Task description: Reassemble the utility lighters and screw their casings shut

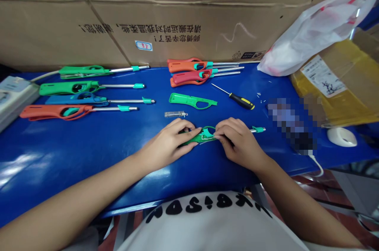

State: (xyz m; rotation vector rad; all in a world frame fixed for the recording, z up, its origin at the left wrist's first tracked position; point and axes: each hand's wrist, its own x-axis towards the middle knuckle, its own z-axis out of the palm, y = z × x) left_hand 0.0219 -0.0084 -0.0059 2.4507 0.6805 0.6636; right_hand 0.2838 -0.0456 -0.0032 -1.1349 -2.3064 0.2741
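Observation:
Both hands are on an opened green long-necked lighter (206, 134) lying near the table's front edge. My left hand (174, 139) closes its fingers and thumb on the handle end. At the trigger and barrel end, my right hand (237, 140) pinches the body; its fingertips hide what lies beneath. A teal tip (258, 129) sticks out past my right hand. Just beyond lies a loose green half-shell (193, 101) with a trigger opening. Between it and my left hand sits a small clear fuel tank (175, 114). A black-and-yellow screwdriver (242, 101) points away to the upper left.
Several lighters (71, 87) lie in a row at left, and orange and red ones (192, 73) are stacked at the back. A large cardboard box (118, 33) walls the far side. At right are a plastic bag (296, 41), yellow-taped carton (340, 100), and white mouse (342, 137).

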